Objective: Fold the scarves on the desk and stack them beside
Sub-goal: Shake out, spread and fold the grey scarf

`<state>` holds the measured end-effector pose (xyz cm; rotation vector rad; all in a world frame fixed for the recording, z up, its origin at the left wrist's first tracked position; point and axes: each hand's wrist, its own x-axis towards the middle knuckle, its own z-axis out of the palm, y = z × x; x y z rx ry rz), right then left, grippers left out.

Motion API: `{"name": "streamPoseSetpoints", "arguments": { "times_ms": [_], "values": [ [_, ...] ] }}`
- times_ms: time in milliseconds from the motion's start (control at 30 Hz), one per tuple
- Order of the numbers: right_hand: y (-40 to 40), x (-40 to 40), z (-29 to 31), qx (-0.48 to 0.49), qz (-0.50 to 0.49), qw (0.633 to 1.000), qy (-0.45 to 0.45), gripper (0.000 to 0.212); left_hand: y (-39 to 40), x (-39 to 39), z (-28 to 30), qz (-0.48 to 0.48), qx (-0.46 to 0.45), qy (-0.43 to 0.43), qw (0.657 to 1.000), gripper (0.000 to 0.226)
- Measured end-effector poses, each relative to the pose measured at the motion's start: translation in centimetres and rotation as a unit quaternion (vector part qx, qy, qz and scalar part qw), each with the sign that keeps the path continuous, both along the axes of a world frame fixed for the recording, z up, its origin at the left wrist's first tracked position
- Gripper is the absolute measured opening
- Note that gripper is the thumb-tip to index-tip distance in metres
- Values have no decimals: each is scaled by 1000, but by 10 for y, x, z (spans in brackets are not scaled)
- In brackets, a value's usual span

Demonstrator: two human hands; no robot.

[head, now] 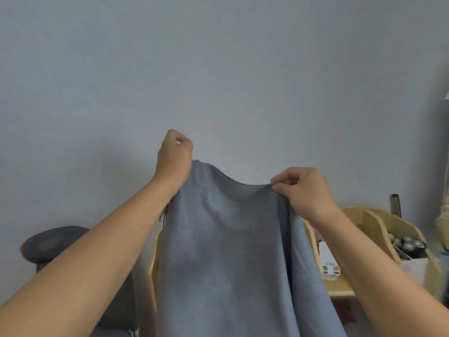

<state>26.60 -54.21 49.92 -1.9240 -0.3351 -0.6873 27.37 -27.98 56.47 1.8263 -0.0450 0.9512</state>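
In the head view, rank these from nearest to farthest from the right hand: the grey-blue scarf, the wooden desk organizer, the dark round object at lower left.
From the right hand:
1. Grey-blue scarf: its top edge is pinched in that hand's fingers, centre of view.
2. Wooden desk organizer: just below and to the right of the hand.
3. Dark round object: far lower left, beyond the left hand.

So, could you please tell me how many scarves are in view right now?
1: a grey-blue scarf held up between left hand and right hand; it may hide others.
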Motion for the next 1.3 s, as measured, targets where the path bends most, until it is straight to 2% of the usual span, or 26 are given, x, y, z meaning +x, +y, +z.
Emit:
{"name": "streamPoseSetpoints", "arguments": {
  "times_ms": [67,133,167,200,267,300,333,433,533,633,700,767,900,967,1067,1133,1200,1300],
  "values": [
    [13,-7,-8,-14,32,999,-1,22,-23,-17,-14,-83,184,69,977,20],
    [24,-13,-14,-27,63,998,3,21,-44,-34,-27,-193,323,161,912,47],
    [28,-15,-15,-33,79,996,8,20,-52,-37,-34,-222,376,191,879,53],
    [31,-16,-17,-38,90,995,11,19,-57,-38,-40,-226,418,200,857,46],
    [33,-15,-20,-44,94,995,11,17,-61,-36,-49,-190,461,185,847,18],
    [32,-13,-22,-45,88,995,12,16,-62,-35,-51,-168,466,176,851,9],
    [31,-12,-24,-44,83,995,14,14,-61,-33,-53,-145,468,173,854,9],
    [30,-9,-30,-44,81,995,23,15,-62,-28,-57,-104,497,186,841,31],
    [31,-6,-34,-26,81,996,27,16,-66,-25,-64,-72,518,181,833,30],
    [27,-6,-42,-26,94,994,54,10,-60,-24,-63,-1,529,90,844,16],
    [19,-10,-57,-59,108,989,82,10,-49,-22,-58,44,528,41,847,15],
    [9,-12,-77,-80,127,982,116,11,-33,-16,-49,67,490,29,869,18],
    [2,-13,-98,-74,247,949,181,26,-13,-3,-23,106,393,20,913,21],
    [5,-11,-100,-79,237,955,162,23,-10,2,-6,112,382,9,917,23],
    [8,-11,-98,-97,157,977,108,11,-6,5,19,123,403,9,907,23],
    [13,-17,-98,-124,102,985,56,21,-3,7,29,135,422,10,896,22],
    [22,-27,-98,-134,94,987,4,28,-2,9,35,149,430,10,890,22],
    [41,-43,-101,-129,85,987,-40,12,-3,10,39,164,419,16,893,22]
  ]
}}
